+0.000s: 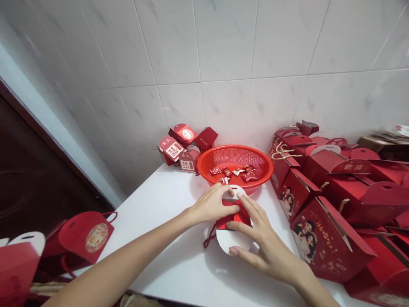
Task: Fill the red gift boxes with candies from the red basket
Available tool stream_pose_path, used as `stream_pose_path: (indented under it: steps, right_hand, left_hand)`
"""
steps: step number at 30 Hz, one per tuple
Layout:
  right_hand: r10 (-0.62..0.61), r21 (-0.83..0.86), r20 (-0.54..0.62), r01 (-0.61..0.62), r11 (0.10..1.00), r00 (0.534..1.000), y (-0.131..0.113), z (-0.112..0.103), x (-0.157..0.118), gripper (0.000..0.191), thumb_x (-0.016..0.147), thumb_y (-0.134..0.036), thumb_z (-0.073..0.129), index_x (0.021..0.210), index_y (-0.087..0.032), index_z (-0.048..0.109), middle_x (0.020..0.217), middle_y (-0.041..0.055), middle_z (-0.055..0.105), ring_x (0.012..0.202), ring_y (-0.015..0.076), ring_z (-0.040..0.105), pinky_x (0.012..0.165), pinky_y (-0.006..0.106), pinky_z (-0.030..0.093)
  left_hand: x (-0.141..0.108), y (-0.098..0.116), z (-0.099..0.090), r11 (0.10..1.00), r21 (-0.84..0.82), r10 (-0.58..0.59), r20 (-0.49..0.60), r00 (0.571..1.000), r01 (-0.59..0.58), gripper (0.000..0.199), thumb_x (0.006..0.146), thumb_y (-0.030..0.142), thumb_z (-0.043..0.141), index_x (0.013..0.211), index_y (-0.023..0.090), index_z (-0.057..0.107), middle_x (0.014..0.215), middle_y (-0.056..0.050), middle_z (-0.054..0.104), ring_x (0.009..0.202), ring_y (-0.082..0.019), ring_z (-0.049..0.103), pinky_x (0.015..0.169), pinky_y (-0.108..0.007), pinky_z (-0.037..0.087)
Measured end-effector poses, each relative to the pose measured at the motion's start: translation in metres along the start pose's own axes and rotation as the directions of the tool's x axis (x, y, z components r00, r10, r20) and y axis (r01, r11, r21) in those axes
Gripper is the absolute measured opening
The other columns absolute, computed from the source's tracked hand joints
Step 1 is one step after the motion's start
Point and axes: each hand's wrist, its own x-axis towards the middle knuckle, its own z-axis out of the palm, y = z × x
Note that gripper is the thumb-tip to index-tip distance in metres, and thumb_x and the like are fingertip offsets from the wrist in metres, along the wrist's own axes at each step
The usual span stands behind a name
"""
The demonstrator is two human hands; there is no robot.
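With one small red box (234, 241) marking the centre of the dial, two larger red boxes (76, 234) are lying close to nine o'clock at the near left, one of them running out of view; one white table (153, 204) is stretching beneath the work; one right hand (263, 230) is coming in from five o'clock, its fingers spreading wide over the small box, the thumb touching the near white flap and a fingertip touching the far flap; between the two hands the small box is sitting open with two white-lined flaps showing and one dark red cord loop (209, 238) lying beside it at eight; one left hand (209, 204) is reaching in from eight, half curled at the far end, its thumb over the red inside, though I cannot tell whether it is pinching anything; from two to four o'clock a pile of red boxes (319, 243) is crowding too tightly to count, two showing a printed couple; at twelve one red basket (235, 150) is holding at least six wrapped sweets (238, 171); at eleven four smaller boxes (189, 161) are huddling near one tiled wall (223, 55)
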Motion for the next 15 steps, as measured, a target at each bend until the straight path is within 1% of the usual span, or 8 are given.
stream_pose_path:
  steps: [3, 5, 7, 8, 10, 12, 14, 15]
  right_hand:
    - [-0.065, -0.056, -0.064, 0.062, 0.997, 0.996, 0.011, 0.014, -0.003, 0.039, 0.094, -0.047, 0.06, 0.13, -0.031, 0.062, 0.168, 0.0059, 0.01, 0.15, 0.0362, 0.025, 0.11, 0.058, 0.041]
    - [-0.141, -0.123, -0.184, 0.119, 0.985, 0.973, 0.022, 0.03, -0.005, 0.043, 0.09, -0.054, 0.062, 0.124, -0.028, 0.064, 0.167, 0.0085, 0.015, 0.146, 0.039, 0.033, 0.104, 0.056, 0.048]
    - [-0.152, -0.172, -0.228, 0.114, 0.978, 0.962, 0.031, 0.044, -0.005, 0.044, 0.087, -0.056, 0.064, 0.12, -0.027, 0.064, 0.166, 0.0102, 0.02, 0.144, 0.04, 0.036, 0.102, 0.055, 0.05]
    - [-0.136, -0.18, -0.246, 0.093, 0.979, 0.96, 0.034, 0.048, -0.004, 0.044, 0.087, -0.057, 0.064, 0.118, -0.026, 0.064, 0.164, 0.0114, 0.024, 0.143, 0.0397, 0.037, 0.102, 0.055, 0.05]
    - [-0.091, -0.164, -0.274, 0.047, 0.985, 0.957, 0.035, 0.048, -0.004, 0.042, 0.088, -0.057, 0.063, 0.114, -0.024, 0.064, 0.16, 0.0133, 0.034, 0.142, 0.0373, 0.04, 0.105, 0.052, 0.048]
    - [-0.066, -0.131, -0.271, 0.031, 0.991, 0.96, 0.033, 0.042, -0.004, 0.039, 0.089, -0.056, 0.064, 0.111, -0.024, 0.064, 0.153, 0.0129, 0.045, 0.139, 0.0332, 0.046, 0.107, 0.046, 0.048]
    - [-0.037, -0.089, -0.267, 0.013, 0.996, 0.963, 0.03, 0.036, -0.003, 0.036, 0.091, -0.054, 0.063, 0.112, -0.025, 0.063, 0.149, 0.012, 0.05, 0.134, 0.0295, 0.052, 0.106, 0.041, 0.05]
    - [-0.007, -0.063, -0.276, -0.011, 0.998, 0.961, 0.029, 0.034, -0.003, 0.034, 0.092, -0.053, 0.062, 0.113, -0.025, 0.062, 0.148, 0.012, 0.051, 0.133, 0.0284, 0.054, 0.104, 0.039, 0.051]
  left_hand:
    - [0.0, -0.004, 0.001, 1.0, 0.014, 0.0, 0.005, 1.0, 0.0, 0.022, 0.076, 0.026, 0.067, 0.097, 0.02, 0.067, 0.102, -0.005, 0.065, 0.101, -0.025, 0.061, 0.093, -0.036, 0.047]
    - [0.0, -0.006, 0.001, 0.997, 0.043, -0.061, 0.023, 0.998, 0.06, 0.024, 0.075, 0.026, 0.068, 0.099, 0.02, 0.068, 0.102, -0.006, 0.063, 0.097, -0.024, 0.061, 0.089, -0.035, 0.048]
    - [0.001, -0.007, 0.002, 0.995, 0.063, -0.082, 0.017, 0.997, 0.08, 0.023, 0.075, 0.026, 0.068, 0.098, 0.021, 0.069, 0.099, -0.005, 0.062, 0.096, -0.024, 0.061, 0.089, -0.035, 0.047]
    - [0.001, -0.007, 0.002, 0.994, 0.068, -0.081, 0.011, 0.997, 0.08, 0.022, 0.076, 0.027, 0.067, 0.097, 0.022, 0.07, 0.097, -0.005, 0.062, 0.096, -0.023, 0.061, 0.089, -0.035, 0.047]
    - [0.002, -0.006, 0.001, 0.994, 0.076, -0.076, 0.007, 0.997, 0.075, 0.02, 0.081, 0.032, 0.065, 0.098, 0.024, 0.071, 0.094, -0.004, 0.061, 0.095, -0.023, 0.059, 0.089, -0.035, 0.045]
    - [0.001, -0.004, 0.0, 0.994, 0.081, -0.071, 0.019, 0.997, 0.069, 0.02, 0.087, 0.036, 0.06, 0.1, 0.027, 0.073, 0.091, -0.003, 0.061, 0.093, -0.023, 0.057, 0.088, -0.035, 0.044]
    - [0.0, -0.002, -0.001, 0.996, 0.084, -0.042, 0.043, 0.998, 0.038, 0.024, 0.094, 0.037, 0.051, 0.098, 0.029, 0.073, 0.087, -0.002, 0.061, 0.093, -0.022, 0.055, 0.085, -0.034, 0.042]
    - [-0.001, -0.001, -0.001, 0.996, 0.09, -0.029, 0.054, 0.998, 0.024, 0.028, 0.096, 0.036, 0.047, 0.094, 0.028, 0.073, 0.084, -0.002, 0.06, 0.092, -0.022, 0.054, 0.083, -0.034, 0.041]
